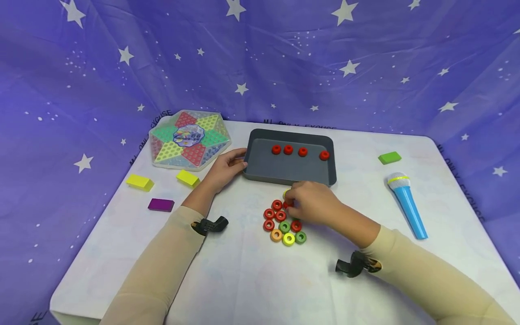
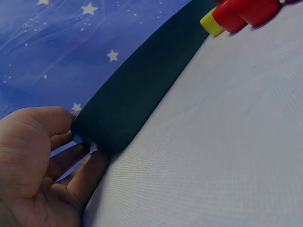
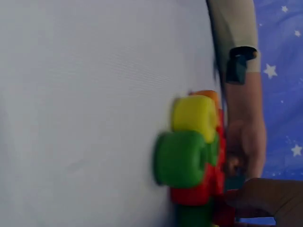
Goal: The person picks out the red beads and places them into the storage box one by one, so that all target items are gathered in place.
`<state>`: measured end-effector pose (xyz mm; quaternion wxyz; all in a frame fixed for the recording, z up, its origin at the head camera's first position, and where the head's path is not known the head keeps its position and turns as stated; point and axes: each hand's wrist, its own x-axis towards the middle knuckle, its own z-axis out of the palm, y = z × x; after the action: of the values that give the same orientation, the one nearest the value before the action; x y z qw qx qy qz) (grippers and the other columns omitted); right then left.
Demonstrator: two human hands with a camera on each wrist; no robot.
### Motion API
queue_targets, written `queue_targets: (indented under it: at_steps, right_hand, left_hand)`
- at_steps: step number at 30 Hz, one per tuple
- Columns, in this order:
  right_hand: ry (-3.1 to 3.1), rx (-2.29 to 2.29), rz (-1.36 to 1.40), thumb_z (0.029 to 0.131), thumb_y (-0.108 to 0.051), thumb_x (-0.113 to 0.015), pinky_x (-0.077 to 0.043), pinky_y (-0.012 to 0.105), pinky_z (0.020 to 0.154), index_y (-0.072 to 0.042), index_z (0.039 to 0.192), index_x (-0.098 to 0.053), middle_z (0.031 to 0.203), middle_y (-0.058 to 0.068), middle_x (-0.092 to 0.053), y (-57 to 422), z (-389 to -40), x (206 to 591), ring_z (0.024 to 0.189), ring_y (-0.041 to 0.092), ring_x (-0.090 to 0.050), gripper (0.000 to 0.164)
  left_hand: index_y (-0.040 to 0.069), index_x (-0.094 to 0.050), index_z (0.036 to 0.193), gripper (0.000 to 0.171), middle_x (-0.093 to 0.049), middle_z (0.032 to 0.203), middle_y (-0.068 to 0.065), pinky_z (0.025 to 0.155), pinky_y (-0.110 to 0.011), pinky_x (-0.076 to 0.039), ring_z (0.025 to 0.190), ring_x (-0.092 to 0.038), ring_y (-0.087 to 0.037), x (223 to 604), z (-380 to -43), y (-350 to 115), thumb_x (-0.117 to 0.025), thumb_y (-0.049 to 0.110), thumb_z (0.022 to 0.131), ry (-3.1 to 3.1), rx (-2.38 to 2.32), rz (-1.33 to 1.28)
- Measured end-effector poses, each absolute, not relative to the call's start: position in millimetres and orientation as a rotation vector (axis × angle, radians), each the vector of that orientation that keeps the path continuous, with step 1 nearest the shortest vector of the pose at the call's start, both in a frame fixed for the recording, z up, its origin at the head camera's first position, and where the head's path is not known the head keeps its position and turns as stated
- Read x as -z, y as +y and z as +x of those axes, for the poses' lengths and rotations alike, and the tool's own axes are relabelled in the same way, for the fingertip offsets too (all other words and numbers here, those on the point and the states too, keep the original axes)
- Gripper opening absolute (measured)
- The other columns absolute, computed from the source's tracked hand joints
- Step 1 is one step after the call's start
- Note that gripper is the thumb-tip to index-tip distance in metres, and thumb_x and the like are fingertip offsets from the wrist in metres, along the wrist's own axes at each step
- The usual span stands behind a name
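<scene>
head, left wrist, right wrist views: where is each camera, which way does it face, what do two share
Head: worn on the head, faces forward and down at table, tray and rings; left hand, right hand and sleeves show.
Left wrist: worn there, faces along the tray's outer side; left hand shows at lower left.
Right wrist: worn there, faces across the table to the rings; right hand partly shows lower right, left hand beyond.
Shared: head and left wrist both show left hand at tray.
</scene>
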<state>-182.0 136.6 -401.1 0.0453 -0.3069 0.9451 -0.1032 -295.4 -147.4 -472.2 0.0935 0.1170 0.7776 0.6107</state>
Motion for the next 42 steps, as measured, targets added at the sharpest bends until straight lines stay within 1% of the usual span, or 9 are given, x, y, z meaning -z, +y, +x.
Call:
queue_targets:
  at_steps: [5,13,18,23,26,31,35,39,42]
  right_hand:
    - [2.929,0.411,-0.918,0.086,-0.029,-0.079,-0.048,0.032,0.063,-0.025,0.088,-0.074,0.088,-0.008,-0.067,139,-200,378,0.075,0.014,-0.056,0.006]
    - [3.040,0.484,-1.052,0.090,-0.027,-0.074,-0.049,0.035,0.064,-0.020,0.090,-0.073,0.093,-0.001,-0.070,124,-260,354,0.077,0.017,-0.057,0.008]
    - [3.031,0.470,-1.019,0.091,-0.027,-0.073,-0.045,0.035,0.065,-0.017,0.093,-0.073,0.094,0.000,-0.069,105,-297,360,0.076,0.020,-0.054,0.010]
    - [3.008,0.389,-0.967,0.091,-0.028,-0.072,-0.051,0.037,0.072,-0.016,0.096,-0.074,0.099,0.000,-0.072,92,-329,378,0.082,0.020,-0.059,0.013]
    - [2.992,0.344,-0.944,0.092,-0.027,-0.072,-0.052,0.038,0.072,-0.016,0.095,-0.073,0.094,0.000,-0.071,87,-343,389,0.080,0.020,-0.061,0.012]
    - [2.956,0.238,-0.925,0.093,-0.029,-0.072,-0.048,0.036,0.067,-0.018,0.088,-0.069,0.083,-0.002,-0.065,84,-354,403,0.075,0.020,-0.056,0.012]
    - [2.940,0.197,-0.950,0.094,-0.030,-0.072,-0.046,0.037,0.066,-0.018,0.086,-0.067,0.081,-0.001,-0.062,85,-354,408,0.076,0.022,-0.054,0.015]
    - [2.969,0.287,-0.970,0.092,-0.030,-0.075,-0.049,0.040,0.075,-0.018,0.096,-0.071,0.092,0.001,-0.066,93,-348,406,0.086,0.024,-0.056,0.013]
    - [2.966,0.437,-0.971,0.091,-0.030,-0.076,-0.050,0.044,0.085,-0.014,0.107,-0.073,0.104,0.004,-0.070,102,-337,395,0.097,0.027,-0.059,0.022]
  left_hand:
    - [0.014,-0.051,0.150,0.053,-0.052,0.151,-0.006,0.110,-0.038,-0.047,0.133,-0.055,-0.023,474,-297,-147,-0.066,0.018,0.099,2.292,-1.820,0.352]
    - [0.014,-0.050,0.151,0.053,-0.051,0.152,-0.007,0.111,-0.040,-0.046,0.134,-0.054,-0.025,472,-297,-148,-0.065,0.015,0.100,2.297,-1.817,0.342]
    - [0.016,-0.052,0.149,0.052,-0.054,0.150,-0.005,0.109,-0.037,-0.048,0.132,-0.056,-0.022,470,-294,-150,-0.066,0.018,0.100,2.318,-1.818,0.364]
    - [0.016,-0.052,0.149,0.052,-0.053,0.150,-0.005,0.108,-0.038,-0.049,0.132,-0.056,-0.023,469,-293,-150,-0.066,0.019,0.100,2.298,-1.833,0.383]
    - [0.015,-0.051,0.150,0.053,-0.052,0.151,-0.006,0.109,-0.039,-0.048,0.132,-0.056,-0.024,470,-294,-150,-0.066,0.019,0.100,2.293,-1.833,0.388]
    - [0.014,-0.051,0.150,0.053,-0.052,0.151,-0.007,0.109,-0.040,-0.048,0.132,-0.056,-0.024,471,-295,-149,-0.066,0.019,0.100,2.286,-1.840,0.390]
    - [0.014,-0.051,0.150,0.052,-0.053,0.150,-0.007,0.108,-0.038,-0.049,0.132,-0.056,-0.024,471,-295,-148,-0.066,0.018,0.100,2.284,-1.840,0.393]
    - [0.015,-0.051,0.150,0.052,-0.054,0.149,-0.006,0.107,-0.037,-0.049,0.130,-0.057,-0.021,473,-295,-148,-0.066,0.018,0.100,2.303,-1.827,0.402]
    - [0.015,-0.052,0.150,0.053,-0.055,0.149,-0.005,0.107,-0.037,-0.049,0.130,-0.058,-0.020,473,-295,-150,-0.067,0.018,0.099,2.320,-1.817,0.397]
